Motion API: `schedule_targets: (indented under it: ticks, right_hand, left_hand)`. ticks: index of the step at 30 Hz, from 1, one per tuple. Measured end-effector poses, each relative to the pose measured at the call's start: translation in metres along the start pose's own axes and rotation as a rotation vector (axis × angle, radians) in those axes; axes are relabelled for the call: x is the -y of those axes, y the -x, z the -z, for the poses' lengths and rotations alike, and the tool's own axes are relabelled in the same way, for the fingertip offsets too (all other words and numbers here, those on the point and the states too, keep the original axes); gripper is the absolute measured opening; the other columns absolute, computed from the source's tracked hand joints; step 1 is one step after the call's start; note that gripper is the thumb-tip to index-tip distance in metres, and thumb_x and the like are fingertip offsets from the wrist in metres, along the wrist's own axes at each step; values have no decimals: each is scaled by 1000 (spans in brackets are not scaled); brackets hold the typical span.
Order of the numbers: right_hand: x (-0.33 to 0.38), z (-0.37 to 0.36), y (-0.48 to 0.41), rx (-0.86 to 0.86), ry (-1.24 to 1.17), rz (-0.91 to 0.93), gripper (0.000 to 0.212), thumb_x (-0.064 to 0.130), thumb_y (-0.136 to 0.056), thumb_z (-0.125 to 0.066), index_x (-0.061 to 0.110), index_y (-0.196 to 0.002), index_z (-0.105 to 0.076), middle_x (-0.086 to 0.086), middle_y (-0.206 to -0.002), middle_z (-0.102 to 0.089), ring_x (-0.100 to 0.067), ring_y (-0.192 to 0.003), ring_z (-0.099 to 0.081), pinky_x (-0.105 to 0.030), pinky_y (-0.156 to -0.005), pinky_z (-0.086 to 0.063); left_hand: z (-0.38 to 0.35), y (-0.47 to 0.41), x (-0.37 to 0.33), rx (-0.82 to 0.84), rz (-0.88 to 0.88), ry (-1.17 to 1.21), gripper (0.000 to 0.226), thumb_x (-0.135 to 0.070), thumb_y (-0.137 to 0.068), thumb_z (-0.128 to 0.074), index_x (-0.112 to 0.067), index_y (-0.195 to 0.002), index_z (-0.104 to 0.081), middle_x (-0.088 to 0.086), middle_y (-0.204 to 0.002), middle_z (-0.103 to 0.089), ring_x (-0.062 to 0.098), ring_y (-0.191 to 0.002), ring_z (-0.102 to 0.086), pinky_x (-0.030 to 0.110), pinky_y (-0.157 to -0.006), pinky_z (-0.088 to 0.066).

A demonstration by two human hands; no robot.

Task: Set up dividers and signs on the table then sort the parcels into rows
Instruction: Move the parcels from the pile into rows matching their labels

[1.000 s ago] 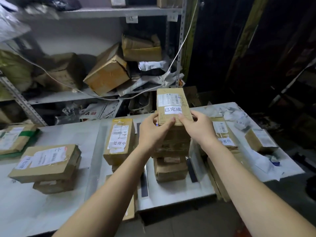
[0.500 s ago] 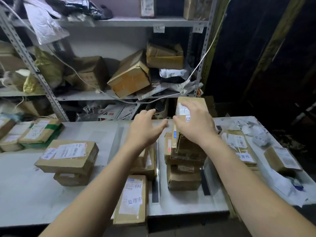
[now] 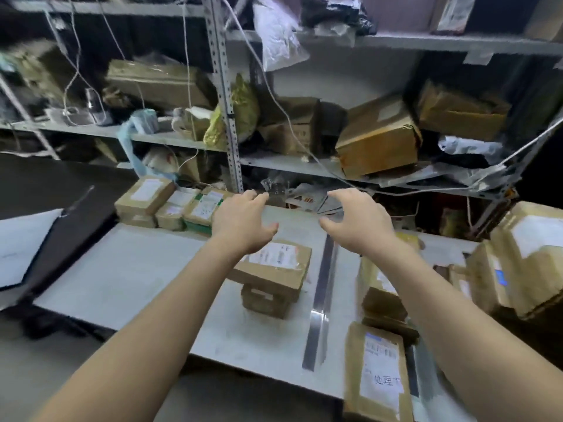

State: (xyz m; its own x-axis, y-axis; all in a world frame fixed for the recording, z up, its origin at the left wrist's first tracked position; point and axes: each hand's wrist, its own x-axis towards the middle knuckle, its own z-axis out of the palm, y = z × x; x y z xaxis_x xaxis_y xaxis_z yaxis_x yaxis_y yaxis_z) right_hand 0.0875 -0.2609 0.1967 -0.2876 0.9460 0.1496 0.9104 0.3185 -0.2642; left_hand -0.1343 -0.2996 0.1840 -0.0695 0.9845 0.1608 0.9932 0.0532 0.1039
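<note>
The fingers (image 3: pixel 257 197) of the left hand (image 3: pixel 240 220) are spread and curled, gripping nothing, and the fingers (image 3: pixel 341 196) of the right hand (image 3: pixel 359 222) are spread the same way, also empty. Both hands hover above the middle of the worktop (image 3: pixel 137 269), apart from each other, palms facing inward. Under the left wrist sits a stack of 2 parcels (image 3: pixel 274 275), the upper one wider with a white label on top. Just right of it a metal divider strip (image 3: pixel 321 303) lies flat, running from the near edge toward the far edge. Right of the strip, at the near edge, lies a labelled parcel (image 3: pixel 377 376) with handwritten characters, and more blurred parcels are piled toward the right edge. At the far left corner a cluster of small parcels (image 3: pixel 170 205) rests against the shelving (image 3: pixel 225 102) behind.
</note>
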Motion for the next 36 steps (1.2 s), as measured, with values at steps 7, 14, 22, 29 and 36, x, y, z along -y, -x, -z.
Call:
schedule_targets:
  ticks: [7,14,22,29,36]
  right_hand:
    - [153,-79,-60,79,8,24,61,50,-92,-58,30,-148,-46,5,-152,-47,-19,-141,-42,-44,-110,-41]
    - [254,-157,-140,199,-87,51,62,50,-91,-61,27,-147,-46,1,-147,-51,-23,-136,-46,-47,-105,-47]
    - [339,-278,-260,352,-410,-15,61,45,-91,-65,25,-146,-49,2,-146,-55,-22,-129,-53,-39,-97,-49]
    - [401,-370,-321,519,-732,-282,66,40,-90,-68,24,-150,-43,2,-145,-52,-21,-124,-56,-38,-95,-54]
    - [455,-432,-366,419,-789,-482,49,40,-94,-66,25,-140,-55,9,-132,-63,-18,-119,-58,-37,-101,-49]
  left_hand:
    - [-7,1,185,53,52,-77,64,-53,-92,-56,-25,-148,-44,-2,-146,-51,24,-133,-48,38,-105,-41]
    - [-33,-32,326,116,155,-56,64,-53,-95,-53,-26,-151,-40,-2,-148,-49,24,-136,-46,38,-109,-40]
    - [-84,-82,462,184,442,157,68,-54,-94,-57,-31,-154,-36,-5,-154,-43,21,-133,-49,41,-95,-52]
    - [-148,-138,555,258,611,497,81,-62,-87,-58,-24,-155,-36,-3,-149,-49,22,-133,-52,43,-104,-49]
    - [-209,-207,619,320,600,838,97,-66,-83,-69,-26,-160,-27,-5,-158,-43,20,-143,-45,46,-115,-42]
